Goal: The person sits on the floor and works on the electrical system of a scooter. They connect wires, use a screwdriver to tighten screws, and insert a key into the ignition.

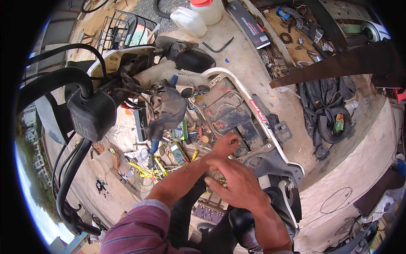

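Currently reaching with both bare hands over the open battery compartment (228, 73) of a white-framed scooter. Packed inside that compartment, side by side: dusty dark batteries (234, 117), with red terminal covers (227, 90) and loose wires (228, 104) across the tops. Left hand (226, 145) curled at the near edge of the batteries, close to a dark gap there; cannot tell if gripping anything. Right hand (237, 183) nearer the body, just beside the left wrist, thumb apart from bent fingers; again, cannot tell if holding anything.

Strewn to the left of the compartment, among small parts: a multimeter (178, 153) with a dark face, yellow-and-black strapping (146, 172), and a small green-edged case (181, 130), contents too small to make out.

Beyond the handlebar (55, 86), a black wire basket (111, 30) with pale green and orange sheets showing through. Near the top edge, a white plastic jerrycan (189, 22), just beside a translucent tub (208, 15) with a red lid on; too cloudy to tell the contents of either. To the right of these, a long flat black box (248, 24), shut. Farther right, a brown-floored tray (294, 37) with black rings, metal tools and a blue item inside. Below that, a heap of black rubber tubing (311, 108), with a small green-and-orange packet (339, 122) on top.
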`<state>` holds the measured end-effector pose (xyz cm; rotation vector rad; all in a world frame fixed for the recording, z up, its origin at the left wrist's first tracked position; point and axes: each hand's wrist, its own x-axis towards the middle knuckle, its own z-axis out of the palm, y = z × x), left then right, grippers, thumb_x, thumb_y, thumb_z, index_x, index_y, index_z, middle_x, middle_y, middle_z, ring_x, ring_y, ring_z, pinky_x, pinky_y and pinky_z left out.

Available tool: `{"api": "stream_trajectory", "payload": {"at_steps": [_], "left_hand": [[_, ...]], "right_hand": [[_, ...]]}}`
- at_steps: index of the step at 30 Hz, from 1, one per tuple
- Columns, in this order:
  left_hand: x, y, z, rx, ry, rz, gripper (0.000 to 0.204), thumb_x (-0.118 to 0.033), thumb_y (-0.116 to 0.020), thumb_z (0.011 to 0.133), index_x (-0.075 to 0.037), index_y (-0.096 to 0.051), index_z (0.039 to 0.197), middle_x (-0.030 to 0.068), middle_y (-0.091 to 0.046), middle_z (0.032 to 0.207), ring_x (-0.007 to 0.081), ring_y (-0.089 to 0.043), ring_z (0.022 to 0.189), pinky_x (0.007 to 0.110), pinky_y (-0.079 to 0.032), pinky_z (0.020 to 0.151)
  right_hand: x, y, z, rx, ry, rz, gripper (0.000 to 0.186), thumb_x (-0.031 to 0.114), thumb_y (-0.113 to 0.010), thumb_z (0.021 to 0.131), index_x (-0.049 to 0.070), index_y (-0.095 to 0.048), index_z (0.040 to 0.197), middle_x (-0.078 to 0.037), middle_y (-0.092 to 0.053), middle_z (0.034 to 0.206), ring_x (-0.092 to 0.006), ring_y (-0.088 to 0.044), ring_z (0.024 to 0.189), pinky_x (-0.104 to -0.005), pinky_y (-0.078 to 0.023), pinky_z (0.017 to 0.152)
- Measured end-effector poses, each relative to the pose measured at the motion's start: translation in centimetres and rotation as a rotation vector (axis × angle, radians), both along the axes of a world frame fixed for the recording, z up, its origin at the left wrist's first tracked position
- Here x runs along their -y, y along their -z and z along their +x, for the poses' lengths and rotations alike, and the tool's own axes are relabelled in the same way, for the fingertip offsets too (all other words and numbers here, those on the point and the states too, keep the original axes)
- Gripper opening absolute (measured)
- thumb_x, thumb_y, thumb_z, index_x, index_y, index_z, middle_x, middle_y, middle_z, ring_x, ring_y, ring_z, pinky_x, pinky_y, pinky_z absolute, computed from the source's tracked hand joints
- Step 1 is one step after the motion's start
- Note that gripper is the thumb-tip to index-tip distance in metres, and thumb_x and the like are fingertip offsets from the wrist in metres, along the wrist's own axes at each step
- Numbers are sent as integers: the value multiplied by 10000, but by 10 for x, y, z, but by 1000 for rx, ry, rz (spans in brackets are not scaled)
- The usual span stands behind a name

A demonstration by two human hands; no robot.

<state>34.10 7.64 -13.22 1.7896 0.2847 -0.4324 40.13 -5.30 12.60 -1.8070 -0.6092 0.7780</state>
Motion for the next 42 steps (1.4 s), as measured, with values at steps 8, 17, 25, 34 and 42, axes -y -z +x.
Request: {"api": "stream_trajectory", "payload": {"at_steps": [8, 17, 25, 34, 42], "left_hand": [[-9, 2, -11, 38, 103, 78, 254, -176, -642, 905, -14, -686, 1096, 207, -672, 1047, 410, -653, 1016, 469, -515, 868], [1, -25, -8, -64, 24, 65, 262, -161, -691, 948, -4, -698, 1157, 106, -699, 973, 177, -644, 851, 347, -513, 760], [15, -130, 68, 42, -230, -255, 307, -280, -632, 1047, -3, -697, 1163, 20, -705, 973, 93, -613, 825, 266, -497, 748], [57, -240, 224, 454, -111, -89, 734, -561, -522, 1051, 50, -490, 1456, 195, -610, 1373, 272, -616, 1232, 398, -510, 1004], [81, -221, 291, 412, -20, -199, 764, -612, -314, 1097, 30, -455, 1487, 193, -530, 1493, 303, -539, 1356, 456, -439, 1119]], "right_hand": [[4, 1, 0, -7, 6, -6, 427, 225, -758, 902, 47, -617, 1264, -148, -717, 1067, -337, -704, 992, -460, -543, 840], [4, 2, -1, 51, 37, 39, 390, 263, -726, 923, 14, -617, 1202, -192, -714, 1034, -386, -690, 985, -485, -536, 833], [1, -19, 3, 50, 189, 274, 319, 212, -715, 910, 9, -623, 1139, -188, -710, 1000, -380, -700, 946, -477, -538, 831], [14, -39, 17, 20, 623, 680, 135, 69, -682, 965, -13, -688, 1072, -118, -736, 886, -150, -706, 758, -297, -551, 723], [23, -21, 38, -636, 976, 992, 173, 119, -598, 1041, 0, -679, 1136, -50, -702, 888, -99, -628, 769, -255, -520, 743]]}}
